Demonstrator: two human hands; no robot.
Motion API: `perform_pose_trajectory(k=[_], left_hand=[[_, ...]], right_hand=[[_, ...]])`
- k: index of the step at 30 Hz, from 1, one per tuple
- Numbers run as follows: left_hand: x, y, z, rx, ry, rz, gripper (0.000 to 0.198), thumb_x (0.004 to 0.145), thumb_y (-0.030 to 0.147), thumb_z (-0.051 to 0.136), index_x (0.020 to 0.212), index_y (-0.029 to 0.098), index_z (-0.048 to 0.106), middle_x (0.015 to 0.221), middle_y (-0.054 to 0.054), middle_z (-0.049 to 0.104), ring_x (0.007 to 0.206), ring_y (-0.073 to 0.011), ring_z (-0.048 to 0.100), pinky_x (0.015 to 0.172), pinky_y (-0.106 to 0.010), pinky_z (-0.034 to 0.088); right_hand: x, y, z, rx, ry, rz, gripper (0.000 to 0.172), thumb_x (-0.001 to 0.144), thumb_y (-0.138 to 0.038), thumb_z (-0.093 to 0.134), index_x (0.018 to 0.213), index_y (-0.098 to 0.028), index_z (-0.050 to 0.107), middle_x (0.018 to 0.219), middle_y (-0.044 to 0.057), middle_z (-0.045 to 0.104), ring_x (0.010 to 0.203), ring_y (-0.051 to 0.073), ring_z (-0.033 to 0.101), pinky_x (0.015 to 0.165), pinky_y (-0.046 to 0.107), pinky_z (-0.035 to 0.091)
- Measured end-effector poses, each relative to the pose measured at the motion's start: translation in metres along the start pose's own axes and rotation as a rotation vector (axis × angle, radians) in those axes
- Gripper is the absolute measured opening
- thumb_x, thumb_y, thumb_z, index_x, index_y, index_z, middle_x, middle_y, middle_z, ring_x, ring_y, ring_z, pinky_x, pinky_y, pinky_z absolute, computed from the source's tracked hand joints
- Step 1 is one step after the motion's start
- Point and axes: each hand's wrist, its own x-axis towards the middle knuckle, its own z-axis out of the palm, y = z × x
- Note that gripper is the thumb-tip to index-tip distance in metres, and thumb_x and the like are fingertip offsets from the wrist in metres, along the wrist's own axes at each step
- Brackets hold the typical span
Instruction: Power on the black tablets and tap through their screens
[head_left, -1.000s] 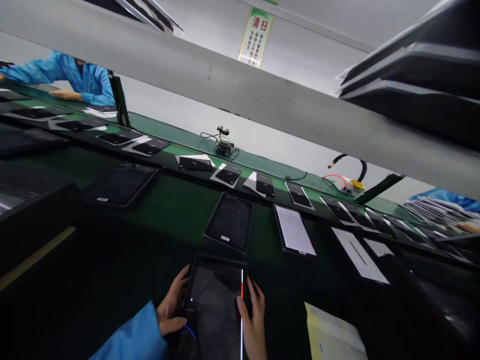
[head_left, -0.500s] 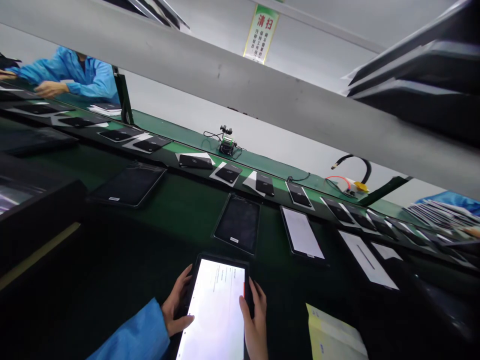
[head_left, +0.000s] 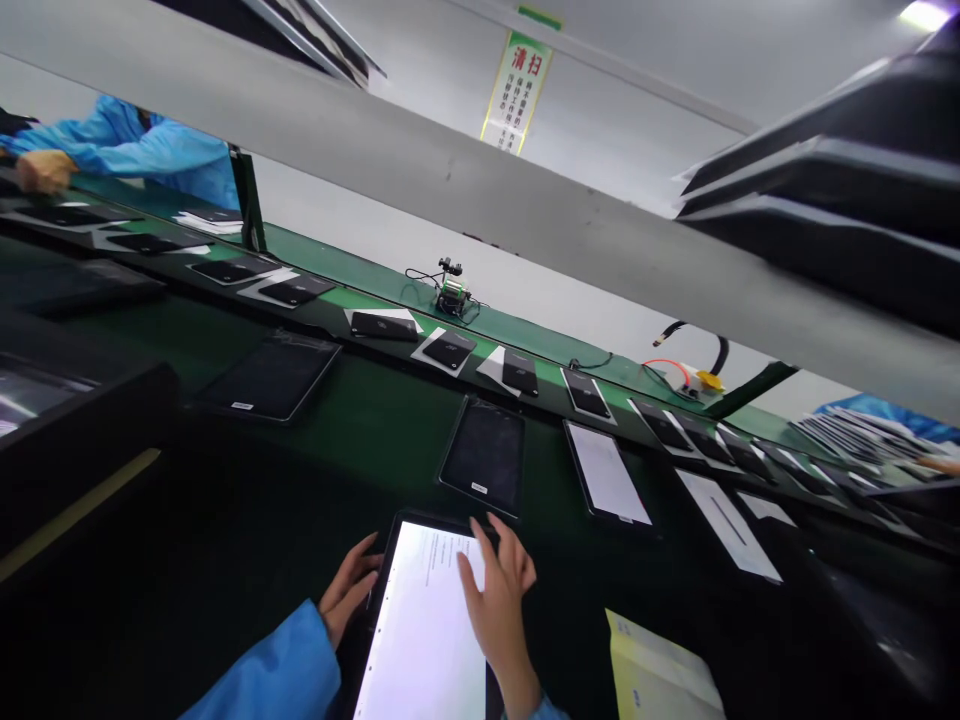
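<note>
A tablet [head_left: 424,630] with a lit white screen lies low in the middle of the view; lines of small text show near its top. My left hand [head_left: 351,588] grips its left edge, thumb and fingers at the side of the frame. Above the upper right of the screen, my right hand [head_left: 499,590] is spread with its fingers apart, holding nothing. Whether a fingertip touches the glass I cannot tell. Just beyond lies a dark tablet [head_left: 484,455] with a small white label, and to its right a tablet with a white screen [head_left: 606,472].
Another dark tablet [head_left: 270,375] lies left, near a black tray [head_left: 112,420]. Several devices on white sheets line the far belt [head_left: 382,326]. A yellowish paper [head_left: 664,670] and a white sheet [head_left: 727,525] lie right. A grey beam [head_left: 480,200] crosses overhead. A blue-sleeved person [head_left: 157,150] works far left.
My right hand has left the tablet's right edge and moved up over the screen's upper right corner, fingers spread. My left thumb has drawn back from the screen to the left edge.
</note>
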Motion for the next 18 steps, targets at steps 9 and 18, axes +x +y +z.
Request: perform_pose_trajectory(k=[9,18], left_hand=[[0.008,0.005,0.004,0.078,0.08,0.189,0.057,0.075,0.061,0.064,0.119,0.026,0.054,0.075,0.0,0.064,0.059,-0.0163,0.054,0.052,-0.027,0.04],[0.014,0.0,0.003,0.093,0.065,0.25,0.054,0.073,0.056,0.067,0.115,0.023,0.059,0.068,0.001,0.061,0.06,-0.0165,0.053,0.054,-0.027,0.04]], right_hand=[[0.086,-0.062,0.035,0.017,-0.289,-0.1,0.012,0.077,-0.022,0.066,0.068,-0.027,0.072,0.103,0.002,0.067,0.107,0.025,0.055,0.099,0.052,0.024],[0.077,-0.052,0.033,0.069,-0.301,-0.063,0.009,0.078,-0.022,0.065,0.071,-0.024,0.07,0.1,-0.001,0.068,0.106,0.022,0.056,0.1,0.048,0.019]])
